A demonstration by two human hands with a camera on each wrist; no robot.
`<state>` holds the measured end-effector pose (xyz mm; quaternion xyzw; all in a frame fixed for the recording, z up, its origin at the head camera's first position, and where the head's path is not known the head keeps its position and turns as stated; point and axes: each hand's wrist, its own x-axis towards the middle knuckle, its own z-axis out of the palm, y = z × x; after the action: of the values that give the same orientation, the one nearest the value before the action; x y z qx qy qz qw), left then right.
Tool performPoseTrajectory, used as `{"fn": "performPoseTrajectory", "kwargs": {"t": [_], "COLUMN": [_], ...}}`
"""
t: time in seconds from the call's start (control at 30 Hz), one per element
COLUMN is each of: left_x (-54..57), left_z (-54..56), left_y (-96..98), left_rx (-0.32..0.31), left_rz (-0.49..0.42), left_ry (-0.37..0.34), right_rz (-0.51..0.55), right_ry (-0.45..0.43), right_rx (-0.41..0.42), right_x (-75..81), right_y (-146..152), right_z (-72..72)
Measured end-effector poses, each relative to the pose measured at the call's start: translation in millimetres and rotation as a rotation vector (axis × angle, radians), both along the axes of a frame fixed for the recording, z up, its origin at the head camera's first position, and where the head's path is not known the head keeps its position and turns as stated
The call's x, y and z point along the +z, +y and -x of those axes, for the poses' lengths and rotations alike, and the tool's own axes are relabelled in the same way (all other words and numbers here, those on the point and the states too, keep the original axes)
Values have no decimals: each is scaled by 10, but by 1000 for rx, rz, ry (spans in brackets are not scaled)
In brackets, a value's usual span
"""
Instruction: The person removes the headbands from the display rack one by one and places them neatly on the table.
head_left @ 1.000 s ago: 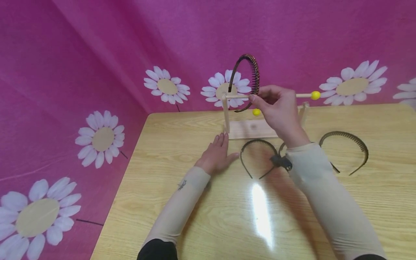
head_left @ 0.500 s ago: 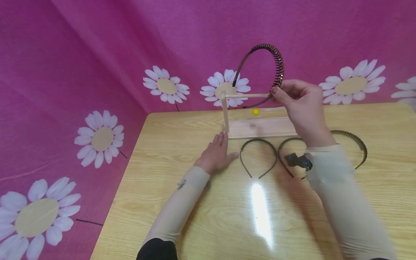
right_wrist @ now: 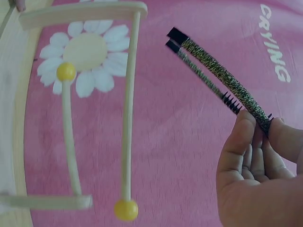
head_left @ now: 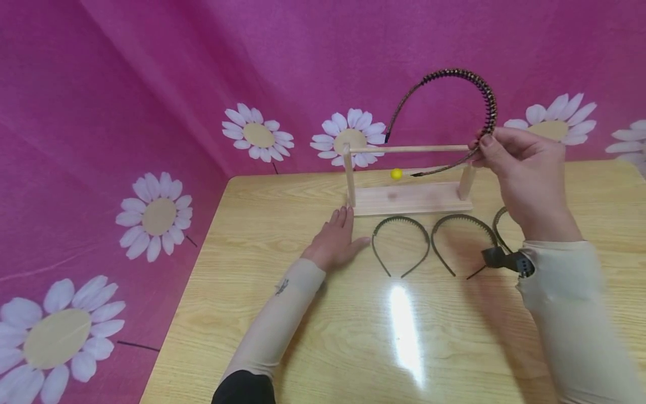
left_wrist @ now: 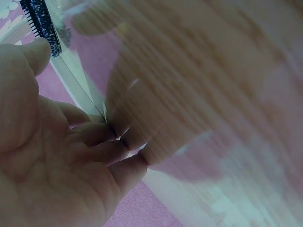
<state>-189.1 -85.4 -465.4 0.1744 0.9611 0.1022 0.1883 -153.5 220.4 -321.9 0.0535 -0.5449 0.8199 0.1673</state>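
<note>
My right hand (head_left: 532, 174) pinches a dark headband (head_left: 490, 104) with gold flecks and comb teeth between thumb and fingers. In the head view the raised band overlaps the right part of a wooden stand's top rod (head_left: 409, 149); the right wrist view shows the headband (right_wrist: 222, 78) apart from both yellow-tipped rods. The stand's base (head_left: 411, 197) lies on the table. My left hand (head_left: 333, 238) rests flat on the tabletop, fingers extended, fingertips at the base's left end. The left wrist view shows the palm side of that hand (left_wrist: 71, 151).
Along the front of the stand lie dark headbands: one at left (head_left: 428, 241), a second headband (head_left: 461, 215), and a third headband (head_left: 497, 224) partly behind my right wrist. A yellow ball (head_left: 396, 174) tips the lower rod. A pink flowered cloth (head_left: 303, 67) hangs behind the table (head_left: 353, 336).
My right hand has moved right with the headband, drawing it along the top rod to past its right end. The band has turned more face-on. The left hand has stayed put.
</note>
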Motion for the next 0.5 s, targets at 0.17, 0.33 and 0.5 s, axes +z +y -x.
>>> {"fn": "performPoseTrajectory", "kwargs": {"t": [0.17,0.33,0.5], "left_x": [2,19,24], "left_z": [1,-2,-5], "left_y": [1,7,7], "left_rx": [-1,-3,-3], "left_rz": [4,-1,-15], "left_ry": [0,0,-1], "right_rz": [97,220,298], "right_ry": [5,9,-36], "right_rx": [30,69,60], "right_x": [-62,-141,-208], "right_y": [200,411,630], "right_z": [-49,-112,-170]}}
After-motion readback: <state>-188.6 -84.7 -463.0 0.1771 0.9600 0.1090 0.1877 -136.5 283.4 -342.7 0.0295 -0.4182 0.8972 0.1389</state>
